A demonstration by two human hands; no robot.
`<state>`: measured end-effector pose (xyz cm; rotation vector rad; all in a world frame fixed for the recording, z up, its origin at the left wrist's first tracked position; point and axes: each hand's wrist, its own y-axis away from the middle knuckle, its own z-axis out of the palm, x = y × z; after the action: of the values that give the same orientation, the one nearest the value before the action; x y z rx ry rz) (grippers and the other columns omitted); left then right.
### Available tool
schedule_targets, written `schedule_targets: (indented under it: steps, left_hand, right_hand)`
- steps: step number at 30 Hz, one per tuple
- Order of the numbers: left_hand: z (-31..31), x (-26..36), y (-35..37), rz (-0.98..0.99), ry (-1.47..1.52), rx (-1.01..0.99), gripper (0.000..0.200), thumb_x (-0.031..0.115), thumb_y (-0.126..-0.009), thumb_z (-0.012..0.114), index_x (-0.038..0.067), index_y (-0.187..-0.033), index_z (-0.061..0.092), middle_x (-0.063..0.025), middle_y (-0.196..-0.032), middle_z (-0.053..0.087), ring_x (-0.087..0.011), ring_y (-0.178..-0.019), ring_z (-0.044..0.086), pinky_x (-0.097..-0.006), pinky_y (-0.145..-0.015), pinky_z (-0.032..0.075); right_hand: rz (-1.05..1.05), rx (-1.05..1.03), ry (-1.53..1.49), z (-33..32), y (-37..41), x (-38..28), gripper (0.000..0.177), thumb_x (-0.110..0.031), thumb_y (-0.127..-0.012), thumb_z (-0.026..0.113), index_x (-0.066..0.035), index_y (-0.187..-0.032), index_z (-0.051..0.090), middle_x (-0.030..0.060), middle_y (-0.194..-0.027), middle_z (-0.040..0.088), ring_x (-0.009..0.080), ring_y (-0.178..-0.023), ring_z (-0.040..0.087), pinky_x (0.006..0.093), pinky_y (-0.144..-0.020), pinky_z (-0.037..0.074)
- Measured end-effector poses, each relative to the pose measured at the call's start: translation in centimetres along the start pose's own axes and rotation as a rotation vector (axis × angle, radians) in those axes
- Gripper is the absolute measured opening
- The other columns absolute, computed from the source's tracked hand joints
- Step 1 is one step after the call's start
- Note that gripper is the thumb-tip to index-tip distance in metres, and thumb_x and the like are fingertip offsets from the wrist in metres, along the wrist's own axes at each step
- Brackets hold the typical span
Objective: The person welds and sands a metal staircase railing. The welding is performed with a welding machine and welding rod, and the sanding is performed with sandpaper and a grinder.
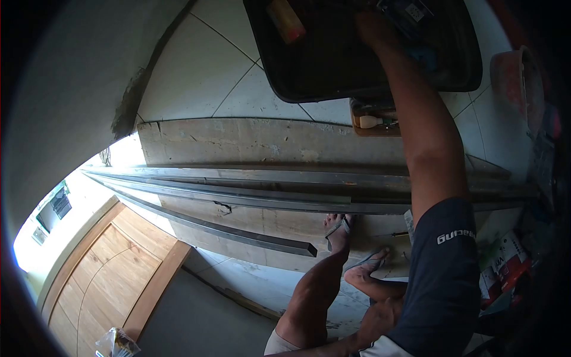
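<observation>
My right arm stretches across to a black tray (285, 89) at the top of the head view. My right hand (370, 31) is low inside the tray, its fingers lost in shadow, so I cannot tell what it holds. A dark item with a white label (414, 11) lies just beside that hand. Farther left in the tray sits a yellowish cylinder with a red end (285, 21). A blue object (423, 58) lies under the forearm. My left hand (383, 315) rests by my bent knee, fingers unclear in the dark.
Long metal tubes (256, 196) run across a worn board (238, 140) on the tiled floor, one tube (262, 236) angled toward my sandalled feet (338, 229). A small brown box (361, 128) holds a light-handled tool. A wooden door (113, 268) lies lower left, a reddish bucket (511, 83) right.
</observation>
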<state>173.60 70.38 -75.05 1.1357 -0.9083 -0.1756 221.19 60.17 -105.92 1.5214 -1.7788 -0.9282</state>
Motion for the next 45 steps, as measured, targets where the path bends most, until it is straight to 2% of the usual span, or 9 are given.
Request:
schedule_targets:
  steps: [5,19,24,27,33,36,38,43,45]
  left_hand:
    - [0.1,1.7,1.3,0.005,0.009,-0.014,0.038,0.031,-0.091,0.055,0.003,-0.117,0.058,-0.0211,-0.096,0.066,-0.0409,-0.086,0.067,-0.0491,-0.074,0.053]
    - [5.2,-4.1,0.3,0.078,0.087,0.305,0.048,0.037,-0.087,0.069,-0.002,-0.115,0.062,-0.0227,-0.097,0.067,-0.0385,-0.087,0.066,-0.0408,-0.079,0.051]
    - [8.1,-4.9,3.8,0.055,0.243,0.210,0.044,0.036,-0.096,0.057,0.011,-0.131,0.060,-0.0262,-0.094,0.066,-0.0412,-0.094,0.065,-0.0403,-0.082,0.048]
    - [12.9,-12.7,6.3,0.526,-0.112,0.371,0.020,0.014,-0.093,0.058,0.003,-0.108,0.064,-0.0265,-0.091,0.064,-0.0453,-0.087,0.062,-0.0475,-0.071,0.049]
    - [14.8,-16.8,16.8,0.891,-0.786,0.153,0.030,0.001,-0.086,0.056,0.007,-0.115,0.061,-0.0254,-0.102,0.055,-0.0420,-0.079,0.061,-0.0489,-0.061,0.051]
    - [13.3,-12.1,23.0,0.769,-0.722,-0.111,0.018,0.015,-0.094,0.058,0.002,-0.105,0.055,-0.0238,-0.092,0.061,-0.0358,-0.075,0.065,-0.0455,-0.060,0.051]
    - [13.9,-5.9,28.6,0.527,-0.698,-0.145,0.028,0.026,-0.099,0.057,-0.002,-0.098,0.048,-0.0218,-0.073,0.065,-0.0320,-0.065,0.067,-0.0434,-0.060,0.049]
    - [12.8,-4.2,33.4,0.672,-1.002,-0.129,0.026,0.025,-0.100,0.048,0.001,-0.098,0.057,-0.0180,-0.091,0.065,-0.0265,-0.069,0.066,-0.0319,-0.060,0.051]
    - [15.1,-3.5,37.0,0.709,-1.173,-0.085,0.027,0.026,-0.099,0.049,0.002,-0.098,0.059,-0.0159,-0.082,0.066,-0.0251,-0.073,0.068,-0.0325,-0.062,0.052]
  right_hand:
    - [-0.371,1.470,0.030,4.5,2.9,3.6,0.032,-0.013,-0.091,0.065,0.003,-0.119,0.062,0.0162,-0.109,0.069,0.0265,-0.084,0.068,0.0384,-0.075,0.055]
    - [-0.383,0.568,-1.988,8.7,44.2,16.1,0.050,-0.012,-0.083,0.065,-0.001,-0.130,0.050,0.0100,-0.108,0.065,0.0215,-0.095,0.065,0.0351,-0.079,0.053]
    - [-0.134,0.220,-1.707,16.1,56.5,17.8,0.036,-0.023,-0.087,0.068,0.000,-0.114,0.060,0.0063,-0.089,0.068,0.0166,-0.076,0.067,0.0293,-0.061,0.051]
    - [-0.079,0.155,-1.526,21.4,66.3,20.7,0.034,-0.026,-0.090,0.066,0.002,-0.109,0.063,0.0071,-0.081,0.069,0.0184,-0.077,0.068,0.0314,-0.065,0.052]
    - [0.237,0.223,-0.921,40.1,90.6,33.0,0.045,-0.041,-0.090,0.061,-0.003,-0.114,0.065,0.0276,-0.102,0.067,0.0458,-0.100,0.063,0.0467,-0.085,0.050]
    - [0.643,0.286,-0.638,55.6,103.1,37.3,0.061,-0.017,-0.091,0.051,0.005,-0.145,0.030,0.0317,-0.100,0.065,0.0428,-0.081,0.068,0.0505,-0.070,0.055]
    - [1.001,0.495,-0.652,65.0,116.0,33.3,0.061,-0.006,-0.089,0.048,0.024,-0.136,0.023,0.0285,-0.077,0.065,0.0339,-0.050,0.062,0.0439,-0.040,0.047]
    - [1.527,0.734,-1.380,71.0,129.2,17.7,0.059,-0.045,-0.099,0.037,0.001,-0.087,0.072,0.0282,-0.089,0.068,0.0476,-0.087,0.064,0.0536,-0.081,0.050]
    - [1.437,0.596,-1.348,78.7,128.5,9.5,0.049,-0.043,-0.099,0.036,-0.003,-0.111,0.062,0.0277,-0.087,0.068,0.0470,-0.082,0.065,0.0545,-0.076,0.051]
